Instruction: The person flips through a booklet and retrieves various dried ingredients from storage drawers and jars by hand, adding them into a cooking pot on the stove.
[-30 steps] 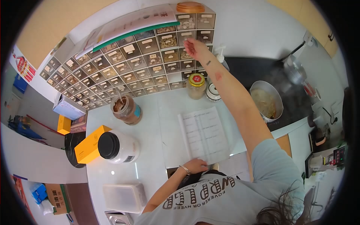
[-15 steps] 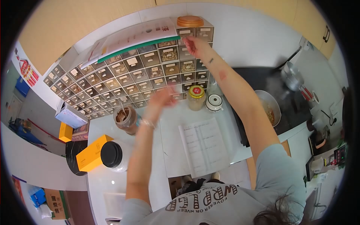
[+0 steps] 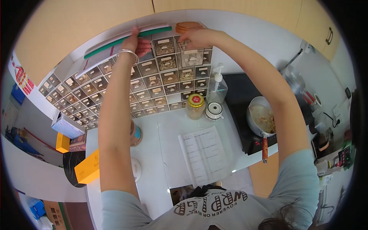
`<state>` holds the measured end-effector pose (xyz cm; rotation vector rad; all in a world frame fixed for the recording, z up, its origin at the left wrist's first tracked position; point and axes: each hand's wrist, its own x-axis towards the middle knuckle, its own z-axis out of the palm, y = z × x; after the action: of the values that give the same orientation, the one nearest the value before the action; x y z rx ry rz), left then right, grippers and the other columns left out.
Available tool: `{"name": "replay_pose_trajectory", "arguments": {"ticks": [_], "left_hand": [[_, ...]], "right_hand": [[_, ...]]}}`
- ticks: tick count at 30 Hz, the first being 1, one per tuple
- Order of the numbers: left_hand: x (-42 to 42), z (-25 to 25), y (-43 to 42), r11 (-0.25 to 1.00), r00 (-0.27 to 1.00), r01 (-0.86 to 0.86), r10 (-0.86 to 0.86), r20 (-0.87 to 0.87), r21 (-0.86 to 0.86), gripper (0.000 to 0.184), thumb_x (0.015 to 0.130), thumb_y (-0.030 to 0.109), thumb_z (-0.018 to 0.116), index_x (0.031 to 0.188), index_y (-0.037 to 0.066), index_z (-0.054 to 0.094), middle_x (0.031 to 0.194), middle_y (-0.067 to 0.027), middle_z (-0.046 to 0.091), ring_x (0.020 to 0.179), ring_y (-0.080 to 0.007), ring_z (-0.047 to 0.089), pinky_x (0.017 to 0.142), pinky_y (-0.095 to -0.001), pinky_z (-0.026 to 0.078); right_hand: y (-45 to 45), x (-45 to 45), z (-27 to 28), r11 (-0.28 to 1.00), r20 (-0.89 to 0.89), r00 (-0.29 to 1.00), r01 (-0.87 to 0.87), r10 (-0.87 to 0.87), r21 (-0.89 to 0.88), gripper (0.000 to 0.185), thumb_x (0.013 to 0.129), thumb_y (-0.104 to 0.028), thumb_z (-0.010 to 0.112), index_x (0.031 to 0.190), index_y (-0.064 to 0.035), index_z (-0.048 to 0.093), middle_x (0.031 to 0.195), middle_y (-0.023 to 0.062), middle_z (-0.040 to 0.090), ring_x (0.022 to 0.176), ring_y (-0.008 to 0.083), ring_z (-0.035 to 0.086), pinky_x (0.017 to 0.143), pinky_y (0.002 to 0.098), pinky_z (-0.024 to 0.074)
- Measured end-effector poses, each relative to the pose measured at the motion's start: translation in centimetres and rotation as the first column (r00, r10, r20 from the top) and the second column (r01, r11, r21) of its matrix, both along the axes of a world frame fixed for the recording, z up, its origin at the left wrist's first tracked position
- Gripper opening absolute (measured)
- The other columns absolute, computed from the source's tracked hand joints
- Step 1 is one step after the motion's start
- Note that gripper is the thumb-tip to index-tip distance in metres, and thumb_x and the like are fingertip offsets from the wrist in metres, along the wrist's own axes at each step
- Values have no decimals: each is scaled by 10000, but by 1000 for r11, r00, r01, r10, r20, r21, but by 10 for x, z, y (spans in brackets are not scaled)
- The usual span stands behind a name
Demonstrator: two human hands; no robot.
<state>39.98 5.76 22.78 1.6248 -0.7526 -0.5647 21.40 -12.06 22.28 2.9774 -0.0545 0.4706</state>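
My left hand (image 3: 137, 43), a bangle at its wrist, is at the green-edged document folder (image 3: 111, 46) on top of the drawer cabinet. The thumb lies over the green spine and the fingers curl below it, holding it up. My right hand (image 3: 191, 37) grips a small clear drawer (image 3: 192, 57) at the cabinet's upper right. That drawer sticks out from its row and has pale pieces inside. Just behind the right hand sits an orange lid (image 3: 188, 27). Labelled drawers with dried goods (image 3: 167, 62) fill the cabinet below both hands.
A yellow-lidded jar (image 3: 196, 107), a white lidded pot (image 3: 214, 111) and a pump bottle (image 3: 217, 90) stand before the cabinet. A written sheet (image 3: 203, 153) lies on the counter. Right, a saucepan (image 3: 260, 117) with food sits on the black cooktop (image 3: 237, 86). A yellow box (image 3: 87, 168) is left.
My left hand has moved up from above the counter to the folder, whose front edge is raised. My right hand has gone to a drawer, which is now pulled forward.
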Motion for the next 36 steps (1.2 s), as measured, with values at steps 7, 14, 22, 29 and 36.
{"name": "replay_pose_trajectory", "arguments": {"ticks": [7,14,22,29,36], "left_hand": [[-4,-10,25,964,974,227,-221,-58,136,768,817,714,353,914,12,650,733,-83,663,545,-141,620,457,-198,484],[-4,-32,41,943,928,332,-325,-183,10,579,880,563,442,1062,39,609,920,-107,665,763,-163,643,673,-246,518],[-7,-24,47,959,957,278,-282,-75,-61,489,920,474,437,1132,54,568,1029,-84,629,931,-176,595,814,-274,474],[-4,-34,45,959,945,257,-276,-177,-121,436,928,424,450,1140,61,563,1084,-90,618,941,-179,591,829,-290,473],[-9,-38,54,960,945,249,-271,-184,-130,424,922,408,467,1138,56,567,1070,-96,625,936,-183,597,829,-292,475]], "right_hand": [[40,40,39,889,-562,696,419,-446,-187,556,583,-477,748,962,-76,678,968,85,647,813,171,625,710,322,510],[16,44,27,914,-601,740,405,-302,39,409,671,-359,741,930,-52,664,885,49,650,730,135,630,619,254,528],[24,40,25,872,-561,750,480,-351,96,383,716,-296,723,955,-9,635,866,81,658,707,156,645,618,273,552],[17,51,5,928,-353,866,373,-354,-16,266,708,-215,691,885,-18,663,802,89,670,650,163,643,558,277,548],[19,20,33,919,-251,929,329,-272,218,253,680,-142,691,889,-6,648,738,73,648,560,157,615,494,284,526]]}}
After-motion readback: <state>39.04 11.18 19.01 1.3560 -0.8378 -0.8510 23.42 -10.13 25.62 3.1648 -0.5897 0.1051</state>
